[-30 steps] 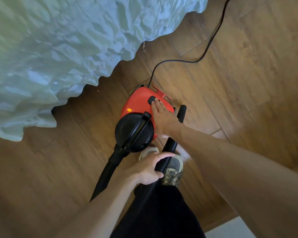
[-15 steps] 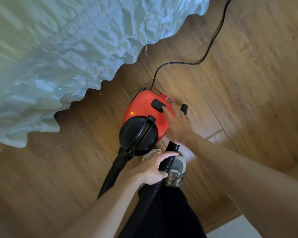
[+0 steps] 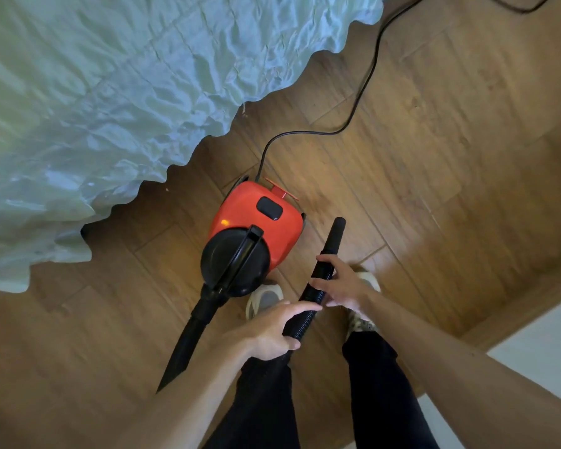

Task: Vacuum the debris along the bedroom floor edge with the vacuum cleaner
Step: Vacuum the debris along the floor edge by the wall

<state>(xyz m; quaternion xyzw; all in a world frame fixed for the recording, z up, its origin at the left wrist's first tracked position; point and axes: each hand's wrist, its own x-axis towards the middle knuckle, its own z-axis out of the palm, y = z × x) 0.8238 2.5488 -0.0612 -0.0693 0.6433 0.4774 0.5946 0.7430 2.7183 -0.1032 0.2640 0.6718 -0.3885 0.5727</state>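
A red and black vacuum cleaner [image 3: 256, 218] stands on the wooden floor just ahead of my feet, with a black switch on top and a black tapered nozzle pointing back to the lower left. A black ribbed hose [image 3: 308, 306] ending in a smooth tube [image 3: 332, 238] runs up between my hands. My left hand [image 3: 269, 328] grips the ribbed part of the hose. My right hand [image 3: 340, 283] holds the hose higher up, where the ribbed part meets the tube, fingers wrapped over it.
A bed with a crumpled pale green cover [image 3: 117, 98] fills the upper left, its edge hanging down to the floor. The black power cord [image 3: 363, 89] snakes over the floor to the upper right. A white surface [image 3: 538, 358] sits at the lower right.
My right hand left the top of the vacuum cleaner and came back to take hold of the hose above my left hand. The view shifted back a little.
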